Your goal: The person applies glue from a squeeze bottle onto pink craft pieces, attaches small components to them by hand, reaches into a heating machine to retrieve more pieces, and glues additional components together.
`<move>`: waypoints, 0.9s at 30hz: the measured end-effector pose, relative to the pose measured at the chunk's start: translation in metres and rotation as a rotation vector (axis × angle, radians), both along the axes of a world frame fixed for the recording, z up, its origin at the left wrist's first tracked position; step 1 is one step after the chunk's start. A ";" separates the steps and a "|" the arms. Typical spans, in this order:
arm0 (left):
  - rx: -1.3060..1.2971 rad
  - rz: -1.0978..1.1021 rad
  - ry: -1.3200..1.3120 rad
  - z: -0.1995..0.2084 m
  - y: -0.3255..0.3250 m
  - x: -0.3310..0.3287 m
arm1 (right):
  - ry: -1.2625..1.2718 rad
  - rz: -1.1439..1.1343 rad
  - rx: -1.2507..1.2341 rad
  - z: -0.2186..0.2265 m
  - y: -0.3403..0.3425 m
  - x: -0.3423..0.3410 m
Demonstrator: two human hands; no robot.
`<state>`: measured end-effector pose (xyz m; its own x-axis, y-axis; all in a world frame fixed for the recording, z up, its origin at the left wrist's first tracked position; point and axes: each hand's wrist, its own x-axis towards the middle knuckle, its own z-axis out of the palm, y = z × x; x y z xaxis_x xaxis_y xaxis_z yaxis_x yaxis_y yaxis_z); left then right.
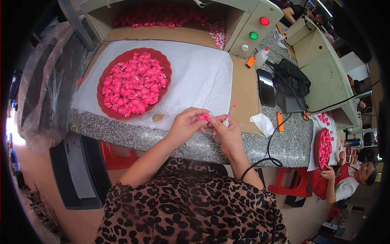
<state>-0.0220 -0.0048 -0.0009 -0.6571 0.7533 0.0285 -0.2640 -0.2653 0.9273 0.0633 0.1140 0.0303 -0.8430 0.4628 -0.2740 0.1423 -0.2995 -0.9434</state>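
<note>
My left hand [186,127] is closed, pinching a small bright pink piece [204,117] between thumb and fingertips. My right hand [230,135] meets it just to the right, its thumb and index tips close beside the pink piece. In the right hand's grip is a small whitish bottle [226,123] with a purple neck and a thin tip that points away from me. Its lower part is mostly hidden by the palm. Beyond the hands, on the left, a red scalloped bowl [106,110] holds a heap of similar pink pieces, several with tiny white ends.
White paper [195,69] covers part of the speckled stone worktop [105,132]. More pink pieces lie inside a box-shaped machine [239,30]. At right are a phone [266,87], a black bag [290,81], a cable and an orange tool [280,122]. A co-worker sits far right.
</note>
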 end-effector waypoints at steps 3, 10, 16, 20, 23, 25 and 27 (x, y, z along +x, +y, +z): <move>0.027 -0.039 -0.082 0.004 0.000 -0.001 | -0.024 -0.011 -0.232 0.004 0.003 -0.001; -0.222 -0.124 0.087 0.018 -0.005 0.001 | 0.026 0.058 -0.383 -0.001 0.003 0.006; -0.160 -0.197 0.023 0.022 0.001 0.015 | 0.067 0.046 -0.364 0.000 -0.002 0.010; -0.081 -0.231 -0.061 0.025 0.002 0.020 | 0.068 0.043 -0.305 -0.006 -0.005 0.011; -0.016 -0.155 -0.051 0.017 0.005 0.029 | 0.115 0.014 -0.285 -0.004 -0.012 0.013; -0.011 -0.143 -0.030 0.009 0.006 0.030 | 0.145 0.010 -0.273 -0.004 -0.016 0.012; -0.005 -0.131 -0.007 0.009 0.006 0.030 | 0.176 0.006 -0.260 -0.005 -0.015 0.012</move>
